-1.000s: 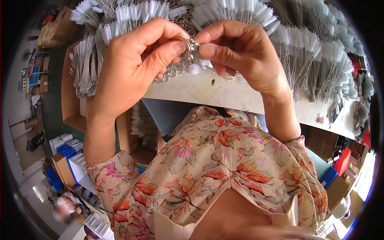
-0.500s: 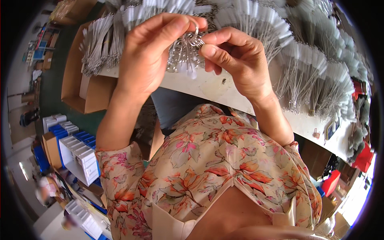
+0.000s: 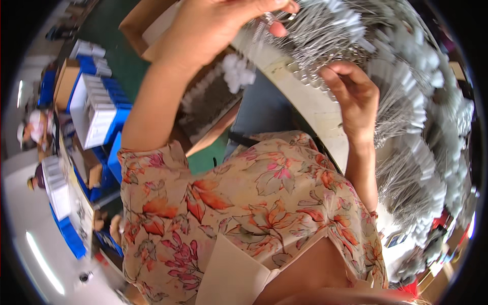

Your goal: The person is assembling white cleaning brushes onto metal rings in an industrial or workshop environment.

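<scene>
At the top, my left hand (image 3: 216, 25) is closed round a metal ring (image 3: 292, 17) carrying a small bunch of wire brushes (image 3: 256, 43). Their white bristle ends appear to hang down over an open cardboard box. My right hand (image 3: 353, 94) is at the near edge of a pile of wire brushes (image 3: 323, 38) on the table, beside their looped wire ends (image 3: 307, 76). Its thumb and forefinger are curled close together at the loops; what lies between them is too small to make out.
The cardboard box (image 3: 216, 133) by my left forearm holds more brushes. Thick rows of white-tipped brushes (image 3: 406, 178) cover the right of the white table (image 3: 325, 119). Blue and white bins (image 3: 94, 114) stand at the left, with people (image 3: 38, 127) beyond.
My hands have parted: the left has moved up with the ringed bunch, the right down and right to the pile's loops. The view has turned, showing more of the box.
</scene>
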